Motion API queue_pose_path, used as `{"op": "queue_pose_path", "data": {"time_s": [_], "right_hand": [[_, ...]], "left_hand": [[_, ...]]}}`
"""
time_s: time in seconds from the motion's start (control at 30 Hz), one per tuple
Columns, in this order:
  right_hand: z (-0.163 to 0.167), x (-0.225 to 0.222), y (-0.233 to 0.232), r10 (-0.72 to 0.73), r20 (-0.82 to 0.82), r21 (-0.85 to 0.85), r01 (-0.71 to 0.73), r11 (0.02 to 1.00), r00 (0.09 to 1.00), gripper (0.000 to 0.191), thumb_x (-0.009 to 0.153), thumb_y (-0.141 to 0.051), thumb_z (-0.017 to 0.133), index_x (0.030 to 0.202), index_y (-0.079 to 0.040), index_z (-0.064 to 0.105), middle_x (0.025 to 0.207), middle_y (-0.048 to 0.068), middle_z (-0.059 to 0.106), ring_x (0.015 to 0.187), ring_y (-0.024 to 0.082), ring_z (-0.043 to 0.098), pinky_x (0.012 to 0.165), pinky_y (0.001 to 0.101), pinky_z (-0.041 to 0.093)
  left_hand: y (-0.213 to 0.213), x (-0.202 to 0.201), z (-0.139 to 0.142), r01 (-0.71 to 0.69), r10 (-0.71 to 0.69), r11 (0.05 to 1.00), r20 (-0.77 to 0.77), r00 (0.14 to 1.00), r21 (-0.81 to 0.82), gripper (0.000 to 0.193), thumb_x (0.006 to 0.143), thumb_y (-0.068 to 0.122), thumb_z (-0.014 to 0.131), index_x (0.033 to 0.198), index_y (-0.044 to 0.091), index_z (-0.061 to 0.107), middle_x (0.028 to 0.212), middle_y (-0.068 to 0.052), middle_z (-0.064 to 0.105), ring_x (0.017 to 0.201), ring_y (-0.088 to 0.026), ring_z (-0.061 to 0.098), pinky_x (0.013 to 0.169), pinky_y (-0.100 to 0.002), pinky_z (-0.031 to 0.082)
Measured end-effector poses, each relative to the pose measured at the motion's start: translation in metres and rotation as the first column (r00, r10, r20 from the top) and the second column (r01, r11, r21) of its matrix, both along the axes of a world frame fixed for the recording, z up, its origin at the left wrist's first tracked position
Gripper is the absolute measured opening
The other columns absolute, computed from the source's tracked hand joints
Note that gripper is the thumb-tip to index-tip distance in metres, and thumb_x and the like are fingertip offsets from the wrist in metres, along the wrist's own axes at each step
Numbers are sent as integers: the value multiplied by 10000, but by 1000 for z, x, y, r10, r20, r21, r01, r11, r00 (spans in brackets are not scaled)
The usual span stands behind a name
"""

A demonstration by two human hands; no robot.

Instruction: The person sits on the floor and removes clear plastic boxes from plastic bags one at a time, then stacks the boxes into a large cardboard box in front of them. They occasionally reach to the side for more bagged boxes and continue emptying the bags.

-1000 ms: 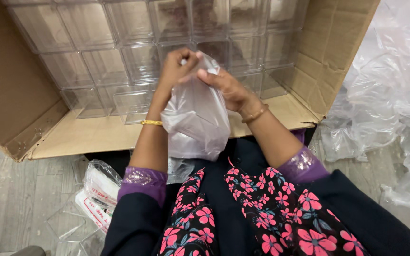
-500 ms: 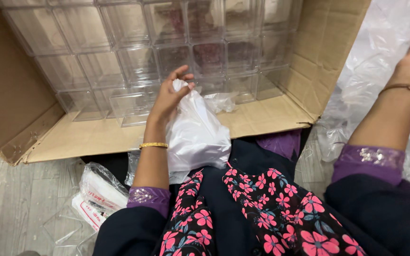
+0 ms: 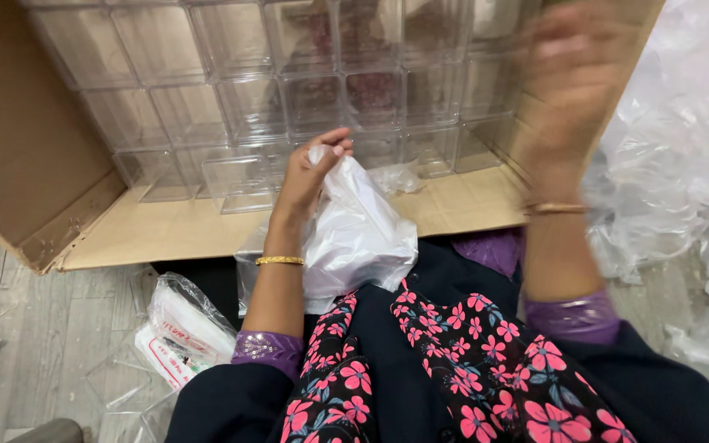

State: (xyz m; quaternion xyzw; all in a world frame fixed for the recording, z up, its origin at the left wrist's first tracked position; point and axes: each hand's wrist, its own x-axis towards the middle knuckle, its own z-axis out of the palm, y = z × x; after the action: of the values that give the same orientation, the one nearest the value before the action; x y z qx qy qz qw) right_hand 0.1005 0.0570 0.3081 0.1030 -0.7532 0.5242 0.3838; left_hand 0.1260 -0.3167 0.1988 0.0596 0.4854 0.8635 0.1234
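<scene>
- White plastic bag [image 3: 354, 238]: just one of these, puffy and full-looking, sitting on the lap right in front of the cardboard box [image 3: 34, 164].
- Left hand [image 3: 309, 176] has the bag's twisted top pinched between thumb and fingertips, fingers curled tight around the neck. One gold bangle [image 3: 280, 261] on that wrist.
- Right hand [image 3: 572, 90] is up in the air at the box's right flap, way too blurry to call. Can't tell if it's spread or closed, and it isn't touching the bag. One bangle there too.
- Inside the box: clear plastic containers [image 3: 313, 107] stacked in rows, roughly three rows showing, too many see-through edges to count properly. One small clear lid-like piece [image 3: 244, 184] lies loose on the box's front flap, just left of the pinching hand.
- Front flap of the box is mostly bare cardboard on both sides of the bag, so decent room there.
- Right of the box: a big heap of crumpled clear plastic wrap [image 3: 683, 180].
- Left of the lap, below the box on the floor: one clear packet with white stuff inside [image 3: 186, 328].
</scene>
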Motion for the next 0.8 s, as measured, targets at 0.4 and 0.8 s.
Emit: {"op": "queue_pose_path", "data": {"time_s": [0.4,0.8], "right_hand": [[-64,22,-156,528,706,-287,-490,823,473,208,906,-76,768,1091,19,759,957,30,750,853,65,649,772,224,528],[-38,38,-170,258,718,97,-460,882,646,163,947,-163,707,1042,-41,759,854,26,768,773,68,671,720,269,544]], "left_hand": [[4,11,9,-13,12,999,14,1000,51,433,892,59,722,1305,26,594,1208,-57,691,1134,-147,686,969,-297,575],[20,10,-6,-222,224,966,0,975,133,248,809,77,829,875,143,598,998,-65,765,894,-102,689,838,-275,557]]}}
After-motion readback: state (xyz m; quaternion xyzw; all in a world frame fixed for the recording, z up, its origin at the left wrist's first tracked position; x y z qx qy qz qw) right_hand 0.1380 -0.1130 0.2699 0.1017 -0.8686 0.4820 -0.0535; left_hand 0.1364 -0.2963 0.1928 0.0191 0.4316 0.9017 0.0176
